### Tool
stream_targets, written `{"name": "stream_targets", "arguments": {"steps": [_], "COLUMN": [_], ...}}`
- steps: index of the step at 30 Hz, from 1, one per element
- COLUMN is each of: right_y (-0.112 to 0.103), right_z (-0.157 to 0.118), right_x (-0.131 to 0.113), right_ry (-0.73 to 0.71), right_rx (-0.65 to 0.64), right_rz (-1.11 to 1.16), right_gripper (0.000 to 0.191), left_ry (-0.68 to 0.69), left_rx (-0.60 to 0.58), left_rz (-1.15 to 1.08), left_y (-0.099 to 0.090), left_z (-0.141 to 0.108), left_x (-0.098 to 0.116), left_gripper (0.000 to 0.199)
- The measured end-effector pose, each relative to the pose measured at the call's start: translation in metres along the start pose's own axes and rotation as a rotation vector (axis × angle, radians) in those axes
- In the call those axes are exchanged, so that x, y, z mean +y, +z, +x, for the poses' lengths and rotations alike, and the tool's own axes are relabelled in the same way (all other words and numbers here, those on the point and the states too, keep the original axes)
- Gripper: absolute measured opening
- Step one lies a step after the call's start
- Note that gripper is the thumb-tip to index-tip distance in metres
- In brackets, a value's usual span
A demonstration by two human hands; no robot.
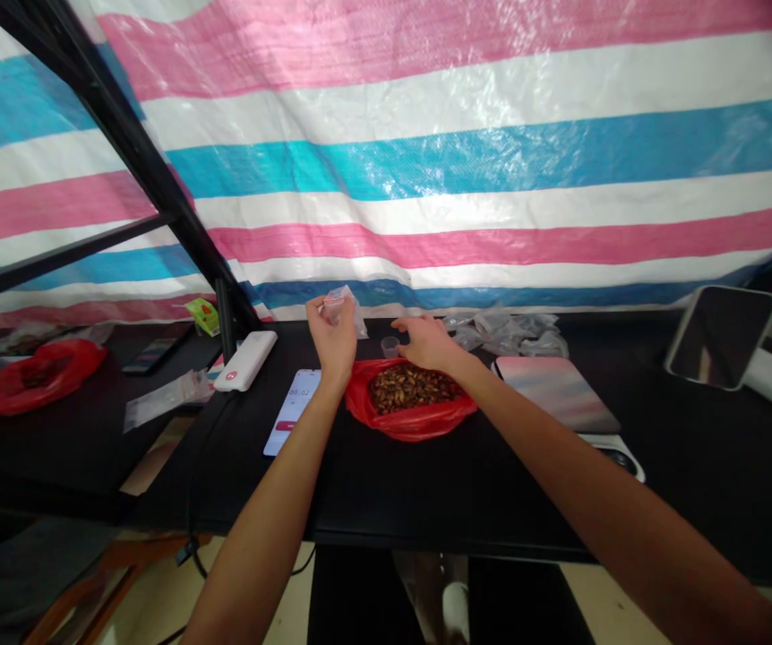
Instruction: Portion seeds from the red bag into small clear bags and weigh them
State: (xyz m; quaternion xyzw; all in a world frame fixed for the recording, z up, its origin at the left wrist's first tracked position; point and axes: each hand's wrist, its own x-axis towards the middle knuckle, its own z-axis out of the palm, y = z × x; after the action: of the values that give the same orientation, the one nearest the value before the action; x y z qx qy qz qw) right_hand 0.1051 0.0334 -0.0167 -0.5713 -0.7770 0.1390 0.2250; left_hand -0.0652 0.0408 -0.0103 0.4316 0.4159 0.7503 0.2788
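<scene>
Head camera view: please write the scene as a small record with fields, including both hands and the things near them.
left hand: fingers hold a small clear bag
right hand: fingers at a small clear cup; contact unclear
red bag: open, with small brown pieces inside
left of red bag: lit phone, white device
beyond right hand: pile of clear bags
backdrop: striped sheet

Single head-worn camera looking forward and down over left hand (336, 339) and right hand (424, 342), facing striped sheeting (426, 170).
</scene>
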Motion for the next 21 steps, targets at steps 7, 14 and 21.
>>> {"name": "stream_targets", "arguments": {"steps": [7, 14, 21], "right_y": [0.009, -0.014, -0.033], "right_z": [0.028, -0.021, -0.077], "right_x": [-0.011, -0.011, 0.008], "right_ry": [-0.058, -0.074, -0.344], "right_rx": [-0.056, 0.33, 0.086], "right_rz": [0.068, 0.299, 0.15], "right_gripper": [0.031, 0.055, 0.033], "left_ry": [0.251, 0.371, 0.358], "left_rx": [-0.08, -0.301, -0.205], "left_rz": [0.457, 0.381, 0.49], "left_y": [0.0, 0.005, -0.002], "left_z": [-0.027, -0.047, -0.022], "left_x": [0.002, 0.011, 0.024], "left_gripper": [0.025, 0.057, 0.043]}}
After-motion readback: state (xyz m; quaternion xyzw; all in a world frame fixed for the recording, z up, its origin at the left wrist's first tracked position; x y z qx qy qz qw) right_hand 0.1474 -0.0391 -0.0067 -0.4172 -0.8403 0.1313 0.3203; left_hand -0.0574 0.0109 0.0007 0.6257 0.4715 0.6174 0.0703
